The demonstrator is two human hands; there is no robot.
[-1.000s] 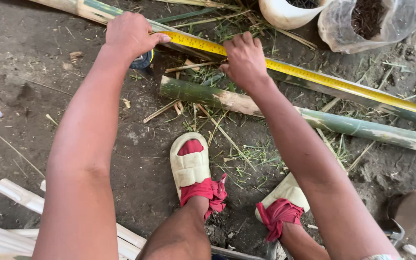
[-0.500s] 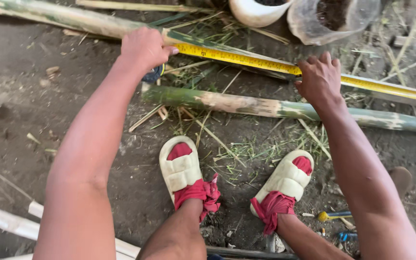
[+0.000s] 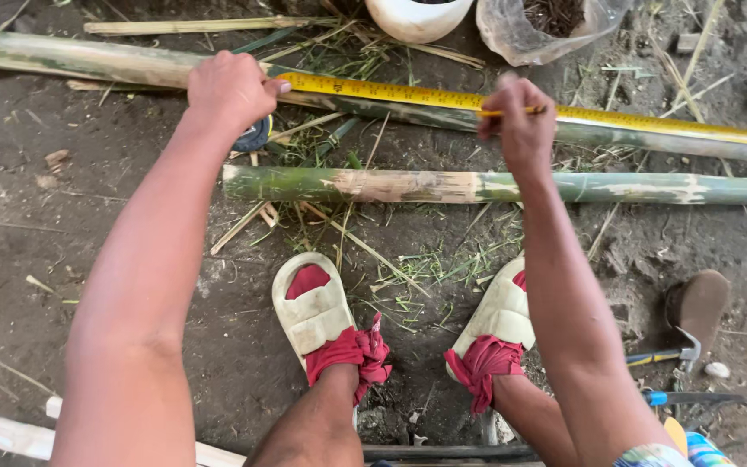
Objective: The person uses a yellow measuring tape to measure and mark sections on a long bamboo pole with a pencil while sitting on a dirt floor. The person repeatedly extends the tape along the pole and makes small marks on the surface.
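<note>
Here the left hand (image 3: 231,89) is clenched over the near end of a yellow tape measure (image 3: 408,93), knuckles up, pressing the blade down onto the far bamboo pole (image 3: 88,59); the fingers curl under, so the exact hold on the blade is hidden. A dark, round tape case (image 3: 255,136) shows only as a sliver below that hand, mostly covered by it. The tape runs rightward along the far pole and is cut off at the right edge of the frame. The right hand (image 3: 519,121) is closed in a pinch on a thin yellow pencil (image 3: 516,111), held level with its tip lying over the tape; the fingers cover much of the shaft, and whether the tip touches the tape or the bamboo cannot be told. A second bamboo pole (image 3: 443,185), green with pale scraped patches, lies just nearer, roughly parallel with the first, its left end cut square and its right end leaving the frame. Both feet stand on the dirt ground (image 3: 36,259) below it in cream sandals (image 3: 313,311) over red cloth. Top edge: a white pot (image 3: 417,19) and a clear plastic bag (image 3: 546,30) of dark matter, both cropped. Lower right: a hammer (image 3: 680,350), head and part of the handle visible, partly behind the right forearm. Lower left: a pale wooden stick (image 3: 2,432), partly hidden by the left arm.
</note>
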